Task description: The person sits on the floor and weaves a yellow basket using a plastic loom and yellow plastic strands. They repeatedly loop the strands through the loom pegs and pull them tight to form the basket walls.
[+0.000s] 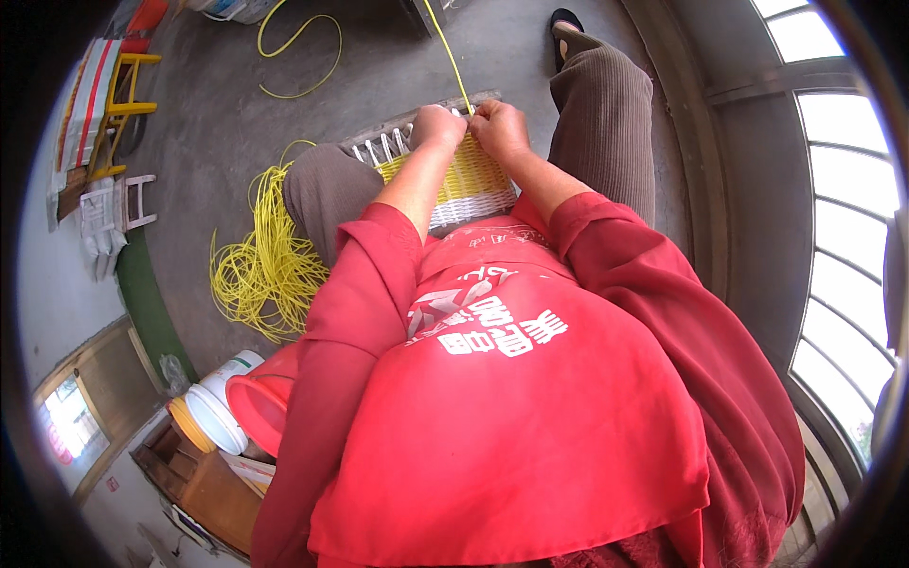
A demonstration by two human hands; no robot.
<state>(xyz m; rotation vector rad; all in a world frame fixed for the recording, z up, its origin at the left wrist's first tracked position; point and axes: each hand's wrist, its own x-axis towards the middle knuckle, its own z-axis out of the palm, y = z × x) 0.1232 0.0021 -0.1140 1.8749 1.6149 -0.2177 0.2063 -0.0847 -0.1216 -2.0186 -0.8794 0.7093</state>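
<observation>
Between my knees lies a woven panel (476, 174) with yellow weave in its middle and a white band nearest me. White uprights (386, 148) stand bare along its left part, toward the far edge. At that edge my right hand (501, 130) is closed, its fingertips pinching a yellow cord (453, 62) that runs away across the floor to the top of the view. Right beside it, my left hand (438, 126) is closed over the panel's far edge. What its fingers hold is hidden.
A tangled heap of yellow cord (270, 260) lies on the floor left of my knee, and a loose loop (333, 59) lies farther off. Buckets (216, 417) stand at the lower left, near a wooden cabinet (213, 492). A small stool (140, 202) is by the left wall; windows line the right.
</observation>
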